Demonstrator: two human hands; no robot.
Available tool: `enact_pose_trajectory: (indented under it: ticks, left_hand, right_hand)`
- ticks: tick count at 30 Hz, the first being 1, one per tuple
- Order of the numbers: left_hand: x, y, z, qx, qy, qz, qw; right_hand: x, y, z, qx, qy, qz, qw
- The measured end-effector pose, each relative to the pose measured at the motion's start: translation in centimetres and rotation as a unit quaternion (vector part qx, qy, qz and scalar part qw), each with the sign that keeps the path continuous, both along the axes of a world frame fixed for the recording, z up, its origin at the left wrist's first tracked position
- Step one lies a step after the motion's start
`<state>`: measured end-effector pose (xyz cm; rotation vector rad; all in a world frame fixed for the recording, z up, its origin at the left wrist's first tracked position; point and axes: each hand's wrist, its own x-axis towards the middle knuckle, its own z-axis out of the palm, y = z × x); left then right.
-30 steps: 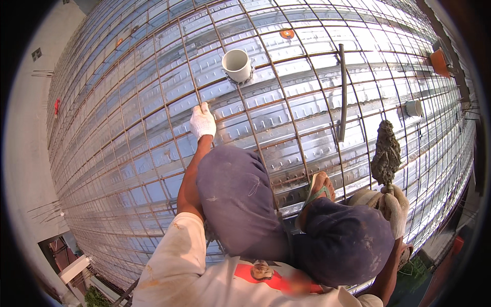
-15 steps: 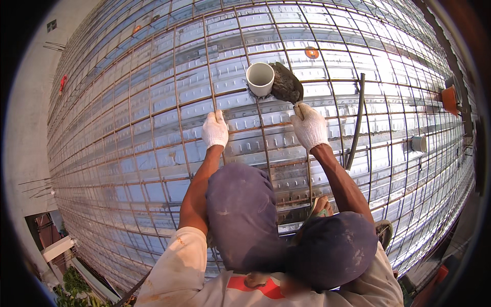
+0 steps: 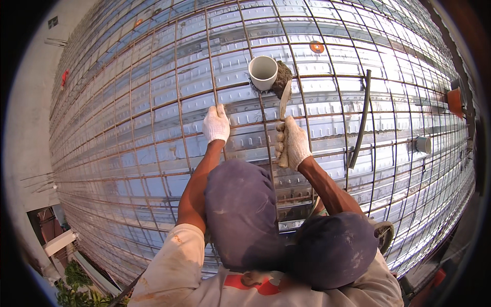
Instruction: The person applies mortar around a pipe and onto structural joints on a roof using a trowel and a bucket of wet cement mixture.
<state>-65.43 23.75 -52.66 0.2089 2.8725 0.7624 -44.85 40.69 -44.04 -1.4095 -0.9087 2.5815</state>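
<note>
A short white pipe (image 3: 264, 85) stands upright among the steel bars. Dark wet mortar (image 3: 282, 74) is heaped against its right side, with more around its foot. My right hand (image 3: 295, 144), in a white knit glove, is closed round the handle of a trowel. The trowel blade (image 3: 285, 100) is turned on edge, its tip at the mortar. My gloved left hand (image 3: 216, 125) is closed on a rusty bar of the rebar mesh (image 3: 214, 84), left of and nearer than the pipe.
Ribbed metal decking (image 3: 153, 135) lies beneath the mesh. A dark hose-like length (image 3: 362, 128) rests to the right, near another short pipe (image 3: 423, 145). An orange container (image 3: 454, 102) is at the far right. My knees (image 3: 240, 210) fill the near middle. A concrete wall (image 3: 25, 128) borders the left.
My right hand has drawn nearer and left, rolling the trowel from flat to on edge. Mortar now shows beside the pipe. My left hand keeps its hold on the bar.
</note>
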Motion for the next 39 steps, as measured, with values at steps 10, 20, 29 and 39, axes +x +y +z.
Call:
enact_pose_trajectory:
  ticks: [10, 20, 29, 39]
  left_hand:
    - [0.1, -0.4, -0.4, 0.001, -0.003, -0.002, 1.0]
    - [0.4, 0.1, 0.3, -0.003, 0.0, -0.003, 1.0]
    - [0.6, -0.5, 0.1, -0.01, 0.013, -0.003, 1.0]
    - [0.5, 0.0, 0.4, 0.017, 0.029, 0.0, 0.999]
  right_hand:
    - [5.0, 0.7, 2.5, 0.059, -0.032, 0.09, 0.994]
    - [-1.4, 9.9, 3.4, 0.191, -0.067, 0.251, 0.947]
    - [3.2, 12.3, 4.7, 0.372, -0.13, 0.378, 0.838]
    - [-1.0, 20.0, 6.9, 0.803, -0.074, 0.57, 0.157]
